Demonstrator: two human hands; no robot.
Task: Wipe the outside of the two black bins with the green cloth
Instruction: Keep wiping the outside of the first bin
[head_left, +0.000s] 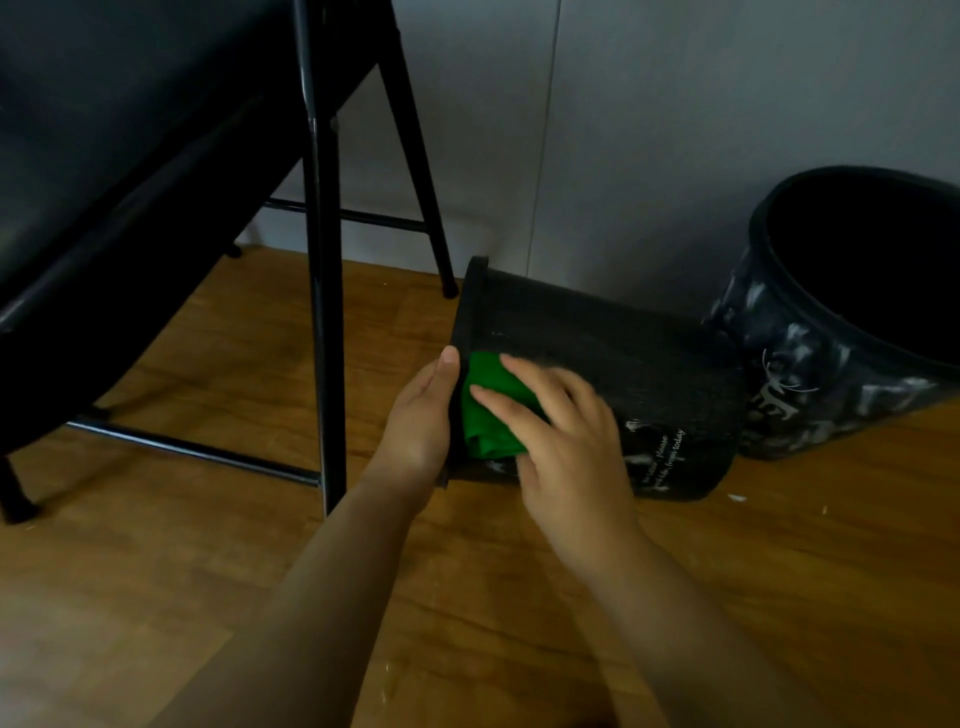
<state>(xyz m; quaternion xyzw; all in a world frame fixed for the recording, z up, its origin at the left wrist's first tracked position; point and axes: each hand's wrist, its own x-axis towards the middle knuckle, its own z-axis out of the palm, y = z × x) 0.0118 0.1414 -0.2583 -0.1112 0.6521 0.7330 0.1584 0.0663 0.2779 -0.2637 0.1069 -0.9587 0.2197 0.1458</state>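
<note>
Midway, seemingly: right hand (563, 431) fingers (498, 402) lie straight, pressing the green cloth (485, 431) onto the tipped mesh bin (623, 364). Left hand (421, 415) steadies its rim beside them, fingers hidden. Beyond, the patterned bin (810, 374) awaits wiping.

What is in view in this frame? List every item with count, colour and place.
lying bin: 1, black with white print, on its side on the floor, centre
standing bin: 1, black with white pattern, right, touching the lying bin
green cloth: 1, green, pressed on the lying bin's side near its rim
chair: 1, black, left
floor: wooden, brown
wall: grey, behind
left hand: 1, resting against the lying bin's rim end
right hand: 1, fingers flat on the green cloth
</note>
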